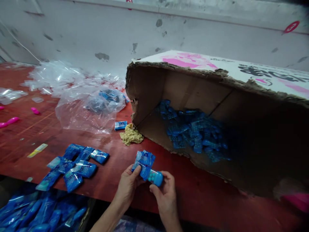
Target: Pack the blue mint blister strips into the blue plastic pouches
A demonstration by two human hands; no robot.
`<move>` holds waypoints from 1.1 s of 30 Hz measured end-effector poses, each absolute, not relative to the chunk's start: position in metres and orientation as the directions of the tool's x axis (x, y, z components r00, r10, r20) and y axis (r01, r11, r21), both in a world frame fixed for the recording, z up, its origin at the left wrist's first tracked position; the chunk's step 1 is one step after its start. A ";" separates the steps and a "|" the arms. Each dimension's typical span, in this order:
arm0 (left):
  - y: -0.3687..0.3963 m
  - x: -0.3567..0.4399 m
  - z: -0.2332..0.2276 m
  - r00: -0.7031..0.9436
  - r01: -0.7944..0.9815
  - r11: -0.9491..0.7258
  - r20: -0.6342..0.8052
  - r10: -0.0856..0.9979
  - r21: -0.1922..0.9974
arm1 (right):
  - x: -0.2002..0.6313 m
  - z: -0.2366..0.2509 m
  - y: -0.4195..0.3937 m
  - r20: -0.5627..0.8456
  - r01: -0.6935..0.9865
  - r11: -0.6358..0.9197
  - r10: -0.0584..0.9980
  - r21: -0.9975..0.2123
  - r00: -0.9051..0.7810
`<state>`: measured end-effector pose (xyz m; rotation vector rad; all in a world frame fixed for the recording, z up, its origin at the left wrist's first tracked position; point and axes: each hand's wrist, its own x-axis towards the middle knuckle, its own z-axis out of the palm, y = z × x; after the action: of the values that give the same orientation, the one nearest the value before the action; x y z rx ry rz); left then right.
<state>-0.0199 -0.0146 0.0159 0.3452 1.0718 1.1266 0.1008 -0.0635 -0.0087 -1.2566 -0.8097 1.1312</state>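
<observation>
My left hand [130, 180] pinches a blue printed packet [145, 161] between thumb and fingers, over the front edge of the red table. In my right hand [165, 193] is a small clear bottle with a blue end [155, 178], with blue beads showing inside it. The bottle's clear end meets the lower edge of the packet; I cannot tell whether it is inside it. To the left lies a loose pile of filled blue packets [79, 167] on the table.
A torn cardboard box [147, 83] lies on its side at right, holding blue bottles [193, 129]. Clear plastic pieces [58, 77] and a plastic bag [84, 112] lie behind. A yellow cloth [131, 135] sits by the box. Below left, a container holds blue packets [41, 209].
</observation>
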 end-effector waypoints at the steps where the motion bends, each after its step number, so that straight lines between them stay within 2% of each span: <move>1: -0.014 -0.019 0.016 0.035 -0.561 0.444 -0.516 0.856 0.699 | 0.101 -0.005 -0.063 -0.135 -0.254 -0.071 0.961 -0.965 0.243; 3: -0.014 -0.017 0.018 0.057 -0.571 0.460 -0.526 0.849 0.680 | 0.102 0.001 -0.061 -0.164 -0.320 -0.097 0.968 -0.942 0.189; 5: -0.014 -0.014 0.021 0.072 -0.587 0.483 -0.552 0.831 0.650 | 0.102 0.002 -0.061 -0.185 -0.320 -0.113 0.961 -0.941 0.205; 9: -0.014 -0.009 0.030 0.089 -0.623 0.502 -0.583 0.808 0.600 | 0.098 -0.006 -0.066 -0.126 -0.147 -0.080 0.932 -0.986 0.341; 11: -0.014 -0.009 0.032 0.101 -0.625 0.503 -0.577 0.810 0.597 | 0.097 -0.009 -0.069 -0.062 -0.048 -0.049 0.939 -0.998 0.337; 13: -0.013 -0.012 0.030 0.147 -0.605 0.536 -0.579 0.802 0.589 | 0.096 -0.008 -0.070 -0.046 -0.017 -0.043 0.953 -0.999 0.300; 16: -0.012 -0.016 0.025 0.260 -0.572 0.599 -0.569 0.780 0.561 | 0.099 -0.004 -0.066 -0.107 -0.118 -0.081 0.967 -0.990 0.233; 22: -0.011 -0.020 0.020 0.436 -0.580 0.618 -0.438 0.786 0.531 | 0.104 -0.003 -0.052 -0.179 -0.430 -0.098 0.972 -0.897 0.150; 25: -0.011 -0.020 0.022 0.477 -0.556 0.640 -0.428 0.768 0.529 | 0.102 -0.004 -0.051 -0.213 -0.472 -0.134 0.970 -0.871 0.117; 28: -0.011 -0.019 0.024 0.419 -0.575 0.617 -0.455 0.786 0.536 | 0.097 -0.002 -0.052 -0.232 -0.402 -0.141 0.955 -0.905 0.186; 31: -0.011 -0.018 0.026 0.338 -0.587 0.597 -0.505 0.794 0.546 | 0.095 0.001 -0.055 -0.190 -0.292 -0.124 0.959 -0.948 0.209; 33: -0.011 -0.019 0.026 0.356 -0.573 0.627 -0.529 0.771 0.528 | 0.097 0.001 -0.055 -0.157 -0.206 -0.116 0.968 -0.972 0.195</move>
<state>-0.0193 -0.0114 0.0258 0.2704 0.8309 0.8817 0.0972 -0.0554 0.0008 -1.2548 -0.8430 1.2347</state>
